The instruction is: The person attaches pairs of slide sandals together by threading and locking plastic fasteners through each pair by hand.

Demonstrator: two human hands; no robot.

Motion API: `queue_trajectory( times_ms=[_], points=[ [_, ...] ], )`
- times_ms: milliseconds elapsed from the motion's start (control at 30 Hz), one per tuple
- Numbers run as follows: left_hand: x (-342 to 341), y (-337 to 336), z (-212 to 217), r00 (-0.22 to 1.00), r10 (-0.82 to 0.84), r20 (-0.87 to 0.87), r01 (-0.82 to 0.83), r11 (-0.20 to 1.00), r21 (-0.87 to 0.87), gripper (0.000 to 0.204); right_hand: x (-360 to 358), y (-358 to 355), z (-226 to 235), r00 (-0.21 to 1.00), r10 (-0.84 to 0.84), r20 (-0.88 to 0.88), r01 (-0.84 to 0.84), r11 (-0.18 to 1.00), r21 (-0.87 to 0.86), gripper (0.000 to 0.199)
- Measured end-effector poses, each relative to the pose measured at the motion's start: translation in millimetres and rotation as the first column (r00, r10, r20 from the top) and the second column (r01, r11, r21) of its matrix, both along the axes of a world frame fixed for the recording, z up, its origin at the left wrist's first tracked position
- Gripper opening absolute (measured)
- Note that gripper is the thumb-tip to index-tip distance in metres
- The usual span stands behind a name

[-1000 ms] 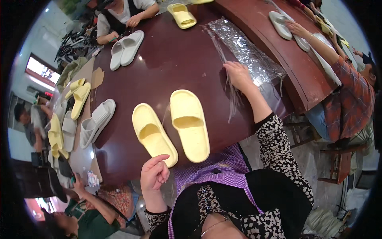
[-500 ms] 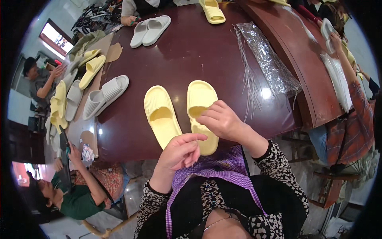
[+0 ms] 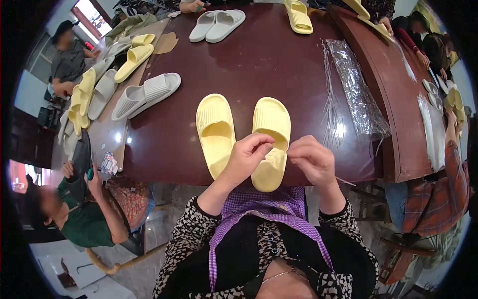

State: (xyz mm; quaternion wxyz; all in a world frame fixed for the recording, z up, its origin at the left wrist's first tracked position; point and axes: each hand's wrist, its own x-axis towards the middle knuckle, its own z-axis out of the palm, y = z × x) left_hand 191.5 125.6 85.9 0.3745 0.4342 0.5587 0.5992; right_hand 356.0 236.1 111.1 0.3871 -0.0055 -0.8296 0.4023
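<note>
A pair of yellow slide slippers lies on the dark red table before me, toes pointing away: the left slipper point(image 3: 215, 124) and the right slipper point(image 3: 270, 172). Over the right slipper's opening, my left hand point(image 3: 247, 155) is closed in a pinch; whatever its fingertips hold is too small to make out. My right hand point(image 3: 314, 160) is pinched too, just right of that slipper, fingertips facing the left hand's. A thin pale strand point(image 3: 346, 182) sticks out past the right wrist and appears to run from that hand; its other end is hidden.
Long thin strands point(image 3: 329, 109) and a clear plastic sleeve point(image 3: 358, 94) lie to the right, by a raised wooden board point(image 3: 388, 84). Grey slippers point(image 3: 147, 95) lie on the left, more grey ones point(image 3: 217, 26) at the far side. Co-workers sit around the table.
My left hand has moved up and right over the right slipper, its pointing finger now bent into a pinch. My right hand has drawn off that slipper to the right. The view has shifted.
</note>
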Motion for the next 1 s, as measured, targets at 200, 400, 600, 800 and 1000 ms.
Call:
queue_trajectory(
  times_ms=[200,400,600,800,1000],
  points=[
    [6.7,-23.1,16.5,0.797,0.221,-0.562,-0.081,0.961,0.263,0.013,9.1,-5.7,-9.7,0.999,0.049,-0.01,-0.041,0.673,-0.738,0.005],
    [8.1,-65.3,8.7,0.622,0.211,-0.754,-0.061,0.973,0.222,0.016,5.5,-18.7,-25.5,0.941,0.304,0.147,0.048,0.309,-0.95,0.005],
    [10.9,-99.3,-14.7,0.666,-0.047,-0.744,0.073,0.997,0.002,0.014,5.5,-34.9,-61.7,0.686,0.718,0.122,0.195,-0.019,-0.981,0.012],
    [9.7,-106.4,-10.2,0.743,-0.134,-0.656,0.084,0.991,-0.107,0.01,-8.7,-26.7,-56.6,0.621,0.767,0.16,0.342,-0.082,-0.936,0.015],
    [13.5,-108.2,-8.5,0.836,-0.17,-0.522,0.05,0.97,-0.236,0.009,-19.1,-19.8,-50.1,0.575,0.782,0.241,0.42,-0.03,-0.907,0.016]
  ],
)
